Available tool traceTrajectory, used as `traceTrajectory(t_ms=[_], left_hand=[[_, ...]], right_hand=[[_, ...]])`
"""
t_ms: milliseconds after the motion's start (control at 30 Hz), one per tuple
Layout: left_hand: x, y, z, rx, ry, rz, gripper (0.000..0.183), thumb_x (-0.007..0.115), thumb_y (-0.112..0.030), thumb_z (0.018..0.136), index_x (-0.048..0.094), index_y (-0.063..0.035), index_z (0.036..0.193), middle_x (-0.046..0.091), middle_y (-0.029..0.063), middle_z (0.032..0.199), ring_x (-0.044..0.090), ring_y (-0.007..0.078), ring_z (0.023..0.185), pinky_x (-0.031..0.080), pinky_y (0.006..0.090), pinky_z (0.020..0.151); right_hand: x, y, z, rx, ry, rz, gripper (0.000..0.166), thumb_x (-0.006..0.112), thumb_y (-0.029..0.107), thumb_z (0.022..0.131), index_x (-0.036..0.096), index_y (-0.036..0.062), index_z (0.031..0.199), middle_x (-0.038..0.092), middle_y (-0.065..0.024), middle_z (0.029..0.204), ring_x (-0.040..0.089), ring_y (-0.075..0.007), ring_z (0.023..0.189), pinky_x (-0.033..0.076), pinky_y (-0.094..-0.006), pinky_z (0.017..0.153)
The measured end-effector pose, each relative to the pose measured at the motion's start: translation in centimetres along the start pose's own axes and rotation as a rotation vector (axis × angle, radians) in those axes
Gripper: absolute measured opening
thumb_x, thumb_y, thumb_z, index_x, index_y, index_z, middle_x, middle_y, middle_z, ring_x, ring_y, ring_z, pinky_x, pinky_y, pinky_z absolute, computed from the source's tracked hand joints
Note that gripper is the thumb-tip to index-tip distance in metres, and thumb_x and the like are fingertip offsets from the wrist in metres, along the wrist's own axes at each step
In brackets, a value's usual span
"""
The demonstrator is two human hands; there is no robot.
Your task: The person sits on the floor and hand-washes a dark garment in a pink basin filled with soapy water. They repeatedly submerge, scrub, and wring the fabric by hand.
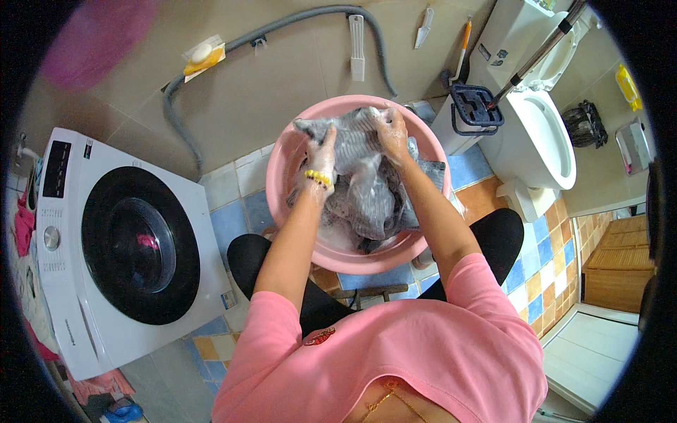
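Observation:
A wet grey ribbed garment (370, 195) lies bunched in a pink plastic basin (280, 211), its upper part raised between my hands. My left hand (321, 158), with a yellow beaded bracelet at the wrist, grips the cloth on the left, thumb on top. On the right, my right hand (391, 132) is closed around a soapy fold near the basin's far rim. White suds (338, 236) float on the water at the near side. The lower folds and whatever lies under them are hidden.
To the left stands a white front-loading washing machine (211, 232). A grey hose (296, 13) runs along the wall, near a soap bar (202, 53) on a holder. Right of the basin are a mop bucket (449, 124) and a toilet (550, 143). A low stool (375, 291) shows below the basin.

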State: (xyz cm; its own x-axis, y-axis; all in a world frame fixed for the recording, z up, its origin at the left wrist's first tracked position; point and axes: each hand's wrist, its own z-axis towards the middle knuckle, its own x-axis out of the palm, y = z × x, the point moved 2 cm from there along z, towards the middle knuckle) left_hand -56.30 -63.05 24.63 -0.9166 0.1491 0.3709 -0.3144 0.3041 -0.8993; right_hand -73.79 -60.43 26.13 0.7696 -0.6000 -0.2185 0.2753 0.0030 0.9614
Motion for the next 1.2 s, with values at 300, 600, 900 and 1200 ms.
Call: traceTrajectory(t_ms=[300,600,900,1200], left_hand=[[-4.0,10.0,5.2,0.287,0.252,1.939,0.073,0.049,-0.063,0.078,0.037,-0.0208,0.137,0.014,0.0231,0.147,0.01,0.0347,0.137,0.004,0.0514,0.109],[-7.7,19.0,8.3,-0.298,0.515,1.863,0.071,0.049,-0.053,0.082,0.03,-0.0134,0.138,0.022,0.0178,0.143,0.022,0.0299,0.131,0.014,0.0469,0.106],[-5.6,14.7,8.3,0.044,0.239,0.459,0.068,0.056,-0.038,0.085,0.029,-0.0024,0.137,0.035,0.0154,0.137,0.037,0.0238,0.123,0.031,0.0383,0.102],[-4.3,9.5,3.1,-0.075,0.132,-0.222,0.045,0.043,-0.042,0.091,0.051,-0.0027,0.111,0.055,0.0125,0.11,0.054,0.0219,0.093,0.047,0.0342,0.08]], right_hand=[[2.9,-7.9,0.0,0.128,0.484,-0.807,0.07,0.065,0.043,0.076,0.039,0.0059,0.128,0.031,-0.0298,0.132,0.037,-0.0441,0.12,0.035,-0.0466,0.098],[5.0,-22.3,0.4,0.015,0.903,-1.161,0.036,0.055,0.03,0.08,0.053,0.0087,0.11,0.049,-0.0183,0.116,0.05,-0.035,0.107,0.043,-0.042,0.089],[6.9,-9.7,2.4,-0.155,0.881,-0.924,0.028,0.054,0.029,0.079,0.065,0.0062,0.091,0.064,-0.0195,0.091,0.061,-0.0358,0.086,0.049,-0.0416,0.075],[5.2,3.9,-10.6,-0.391,0.473,-0.565,0.031,0.057,0.031,0.08,0.055,0.0021,0.091,0.06,-0.0275,0.083,0.058,-0.0428,0.08,0.045,-0.05,0.068]])
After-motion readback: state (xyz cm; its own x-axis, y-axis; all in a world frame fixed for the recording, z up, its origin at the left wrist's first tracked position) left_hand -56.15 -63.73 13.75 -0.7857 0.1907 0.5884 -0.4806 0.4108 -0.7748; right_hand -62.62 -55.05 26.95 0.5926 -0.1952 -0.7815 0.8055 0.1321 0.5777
